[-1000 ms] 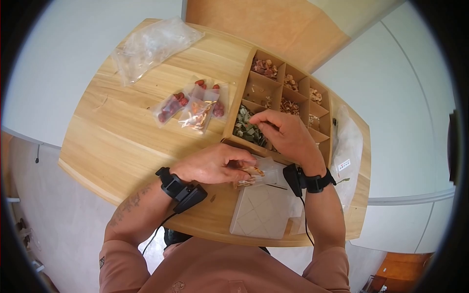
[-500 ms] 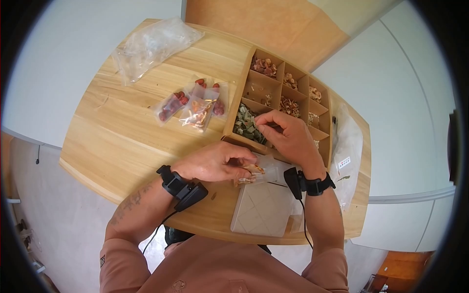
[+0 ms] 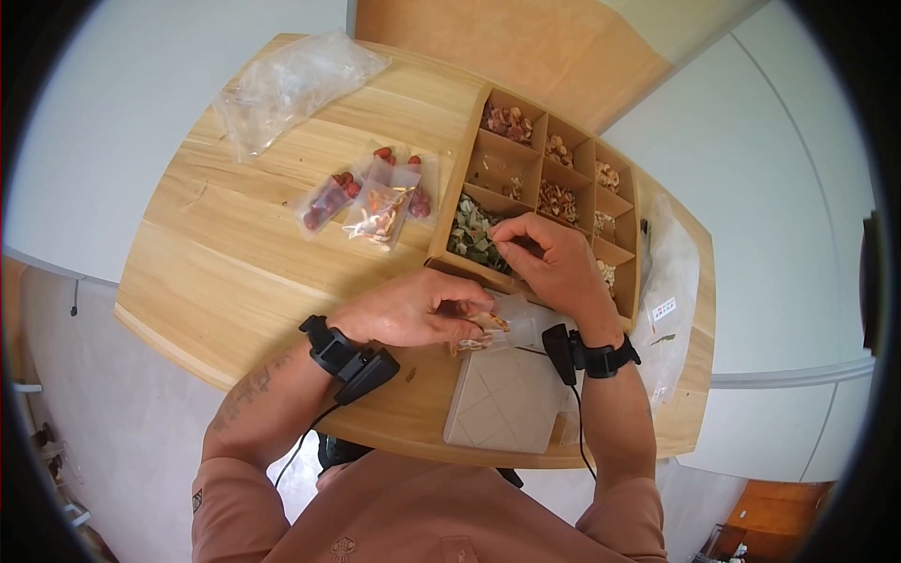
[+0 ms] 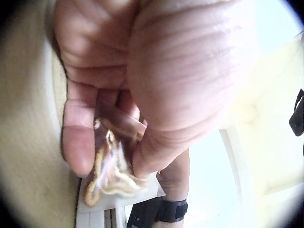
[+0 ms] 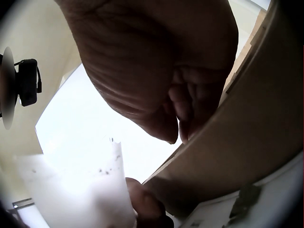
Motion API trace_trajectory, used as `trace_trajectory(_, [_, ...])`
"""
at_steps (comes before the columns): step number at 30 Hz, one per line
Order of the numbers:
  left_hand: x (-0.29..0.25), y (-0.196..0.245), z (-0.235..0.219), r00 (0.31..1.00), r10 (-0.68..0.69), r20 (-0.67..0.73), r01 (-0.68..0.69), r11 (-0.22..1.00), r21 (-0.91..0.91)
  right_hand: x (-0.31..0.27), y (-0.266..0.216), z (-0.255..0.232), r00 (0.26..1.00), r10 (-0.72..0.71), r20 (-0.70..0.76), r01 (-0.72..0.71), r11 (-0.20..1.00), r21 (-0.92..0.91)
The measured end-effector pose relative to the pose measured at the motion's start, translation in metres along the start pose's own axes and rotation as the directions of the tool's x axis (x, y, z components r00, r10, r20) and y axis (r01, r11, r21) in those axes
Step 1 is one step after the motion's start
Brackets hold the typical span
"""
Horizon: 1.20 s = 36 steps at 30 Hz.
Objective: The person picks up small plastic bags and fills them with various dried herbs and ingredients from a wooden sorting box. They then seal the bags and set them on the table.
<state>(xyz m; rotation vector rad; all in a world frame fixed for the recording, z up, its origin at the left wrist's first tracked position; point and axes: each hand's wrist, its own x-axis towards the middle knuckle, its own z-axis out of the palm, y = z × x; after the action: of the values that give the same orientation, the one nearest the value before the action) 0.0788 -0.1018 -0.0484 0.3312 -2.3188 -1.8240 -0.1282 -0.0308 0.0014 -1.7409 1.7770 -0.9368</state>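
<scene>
In my left hand (image 3: 413, 310) I grip a small clear bag (image 3: 511, 319), and slices with brown edges show inside it. The left wrist view has the thumb and fingers of that hand (image 4: 156, 90) around the bag (image 4: 116, 166). My right hand (image 3: 558, 267) hangs over the near left compartment of a cardboard box (image 3: 439, 253), its fingertips beside green leaf pieces (image 3: 472, 230). Curled fingers and a thumb show on this hand (image 5: 161, 71) in the right wrist view; whether a leaf lies between them is hidden.
Filled small bags (image 3: 375, 211) lie left of the box. A large clear bag (image 3: 296, 89) is at the far left, another (image 3: 671, 300) at the right. A white square tile-patterned object (image 3: 502, 403) lies near the table's front edge.
My right hand has shifted slightly to the right over the leaf compartment since a second ago. The left hand keeps its grip on the bag with almost no movement.
</scene>
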Motion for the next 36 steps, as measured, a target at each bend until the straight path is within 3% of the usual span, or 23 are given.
trace_trajectory(10, [-0.001, 0.002, -0.001, 0.999, -0.037, 0.006, 0.037, 0.999, -0.01, 0.0, 0.002, 0.0, 1.0, 0.012, -0.013, -0.012, 1.0, -0.019])
trace_trajectory(25, [-0.001, -0.001, 0.001, 0.998, -0.062, 0.016, 0.064, 0.985, -0.158, -0.002, 0.0, -0.004, 0.989, 0.147, 0.009, -0.144, 0.951, 0.272])
trace_trajectory(28, [0.0, -0.001, 0.002, 0.996, -0.082, 0.025, 0.085, 0.977, -0.194, -0.002, -0.001, -0.008, 0.987, 0.163, 0.012, -0.16, 0.952, 0.26])
trace_trajectory(36, [-0.001, -0.003, 0.004, 0.997, -0.079, 0.023, 0.082, 0.959, -0.273, -0.004, -0.004, -0.01, 0.993, 0.113, 0.023, -0.115, 0.937, 0.329])
